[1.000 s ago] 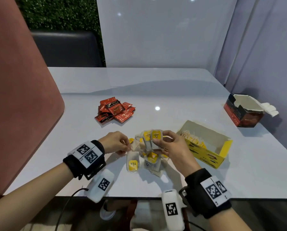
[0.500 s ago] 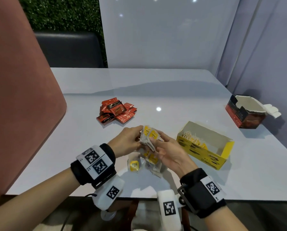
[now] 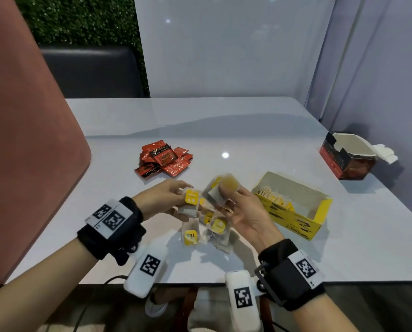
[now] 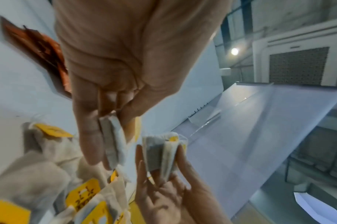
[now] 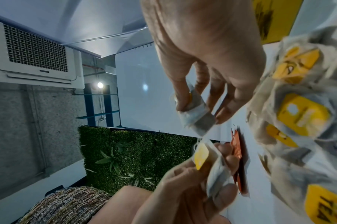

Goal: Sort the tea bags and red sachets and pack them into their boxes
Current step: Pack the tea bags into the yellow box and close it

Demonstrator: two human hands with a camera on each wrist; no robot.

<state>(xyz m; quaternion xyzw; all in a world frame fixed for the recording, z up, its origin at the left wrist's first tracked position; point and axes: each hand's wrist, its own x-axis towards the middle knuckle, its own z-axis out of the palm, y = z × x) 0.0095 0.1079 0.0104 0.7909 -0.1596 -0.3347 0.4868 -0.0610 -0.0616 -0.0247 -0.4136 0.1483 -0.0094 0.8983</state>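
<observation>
My left hand (image 3: 166,200) pinches a tea bag with a yellow tag (image 3: 190,202) just above the table; the left wrist view shows that tea bag (image 4: 112,141) between thumb and fingers. My right hand (image 3: 245,209) holds a small stack of tea bags (image 3: 220,189) raised beside it, seen as tea bags (image 5: 196,116) in the right wrist view. Several loose tea bags (image 3: 207,228) lie on the table below both hands. The open yellow box (image 3: 293,207) with tea bags inside sits right of my right hand. Red sachets (image 3: 163,160) are piled further back.
A dark red box (image 3: 346,156) stands open at the table's far right edge. The white table (image 3: 224,125) meets a pink chair back (image 3: 20,140) on the left and a grey partition behind.
Both hands had been together on one bunch of tea bags; now they have parted, the left with one bag, the right with the stack lifted toward the yellow box.
</observation>
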